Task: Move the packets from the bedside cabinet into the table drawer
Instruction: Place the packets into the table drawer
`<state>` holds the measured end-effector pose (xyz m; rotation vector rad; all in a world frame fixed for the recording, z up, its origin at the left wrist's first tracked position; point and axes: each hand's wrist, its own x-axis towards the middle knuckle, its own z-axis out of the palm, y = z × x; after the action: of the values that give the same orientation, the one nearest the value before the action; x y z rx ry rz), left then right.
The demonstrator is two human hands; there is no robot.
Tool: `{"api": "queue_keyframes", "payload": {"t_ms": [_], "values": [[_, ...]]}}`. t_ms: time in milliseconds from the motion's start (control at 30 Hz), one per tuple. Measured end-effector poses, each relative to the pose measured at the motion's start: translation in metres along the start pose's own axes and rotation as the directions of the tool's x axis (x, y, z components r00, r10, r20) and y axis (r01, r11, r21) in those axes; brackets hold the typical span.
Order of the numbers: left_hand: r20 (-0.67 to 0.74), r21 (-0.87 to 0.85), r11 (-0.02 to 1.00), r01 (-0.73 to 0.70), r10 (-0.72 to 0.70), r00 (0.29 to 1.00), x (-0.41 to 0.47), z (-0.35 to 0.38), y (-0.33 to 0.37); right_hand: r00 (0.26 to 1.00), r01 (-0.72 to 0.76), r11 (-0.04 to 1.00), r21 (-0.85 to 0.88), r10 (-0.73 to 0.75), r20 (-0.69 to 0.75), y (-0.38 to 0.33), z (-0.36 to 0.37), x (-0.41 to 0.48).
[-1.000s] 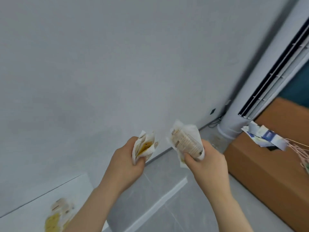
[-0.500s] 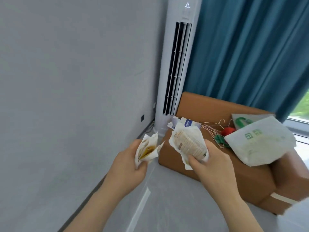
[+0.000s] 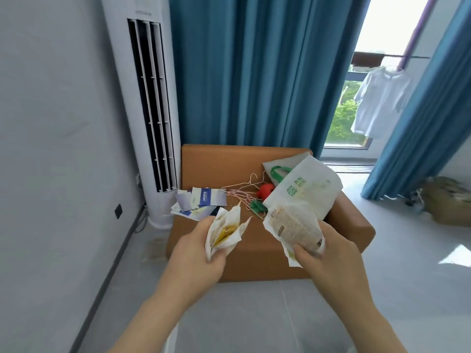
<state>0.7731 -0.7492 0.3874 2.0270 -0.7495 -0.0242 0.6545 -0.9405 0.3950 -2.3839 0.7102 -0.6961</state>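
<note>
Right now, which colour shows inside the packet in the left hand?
Yellow, inside the white packet; head view shows it best.

Your left hand (image 3: 197, 253) grips yellow-printed packets (image 3: 225, 230). Your right hand (image 3: 328, 256) grips a beige packet (image 3: 295, 229), above a brown cardboard box (image 3: 254, 245).

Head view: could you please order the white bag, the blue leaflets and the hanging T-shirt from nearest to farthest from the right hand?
1. White bag, just beyond the right hand.
2. Blue leaflets, left on the box.
3. T-shirt, hanging outside, far right.
</note>
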Motion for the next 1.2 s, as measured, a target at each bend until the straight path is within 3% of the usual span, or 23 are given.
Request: {"api": "queue_keyframes", "payload": {"t_ms": [267, 400, 867, 1000, 1200], "values": [[0.199, -0.018, 0.994, -0.110, 0.112, 0.974, 0.125, 0.101, 0.002, 0.988, -0.150, 0.987, -0.056, 0.147, -0.052, 0.083, -0.001, 0.088], [0.280, -0.036, 0.995, -0.096, 0.102, 0.955, 0.184, 0.165, 0.018, 0.977, -0.196, 0.979, -0.060, 0.189, -0.103, 0.135, -0.015, 0.138], [0.535, -0.139, 0.980, -0.146, 0.198, 0.821, 0.382, 0.359, 0.054, 0.889, -0.448, 0.886, -0.119, 0.428, -0.161, 0.293, -0.028, 0.302], [0.627, -0.164, 0.969, -0.188, 0.249, 0.739, 0.449, 0.414, 0.053, 0.831, -0.540, 0.838, -0.081, 0.516, -0.206, 0.324, -0.023, 0.352], [0.742, -0.179, 0.951, -0.252, 0.299, 0.600, 0.520, 0.496, 0.071, 0.672, -0.707, 0.706, 0.038, 0.688, -0.274, 0.370, -0.032, 0.393]]}}
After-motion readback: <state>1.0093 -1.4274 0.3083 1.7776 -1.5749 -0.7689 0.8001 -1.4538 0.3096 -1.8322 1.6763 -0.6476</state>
